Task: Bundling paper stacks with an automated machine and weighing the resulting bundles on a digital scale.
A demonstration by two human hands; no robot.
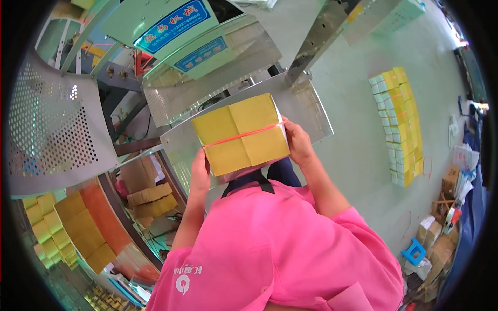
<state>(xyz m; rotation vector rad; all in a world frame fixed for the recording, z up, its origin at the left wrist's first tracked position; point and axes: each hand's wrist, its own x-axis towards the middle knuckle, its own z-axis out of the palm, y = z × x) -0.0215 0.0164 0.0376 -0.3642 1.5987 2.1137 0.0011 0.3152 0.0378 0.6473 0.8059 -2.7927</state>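
both hands (199, 173) (298, 142) hold a banded yellow paper bundle (241, 134) over a metal plate (311, 111).

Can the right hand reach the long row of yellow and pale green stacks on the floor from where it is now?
Probably not. The right hand is pressed against the side of the yellow paper bundle, which both hands hold, and the row of stacks lies well off to the right across bare floor.

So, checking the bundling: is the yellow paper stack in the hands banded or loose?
Banded: an orange band crosses the yellow paper stack, gripped between left hand and right hand.
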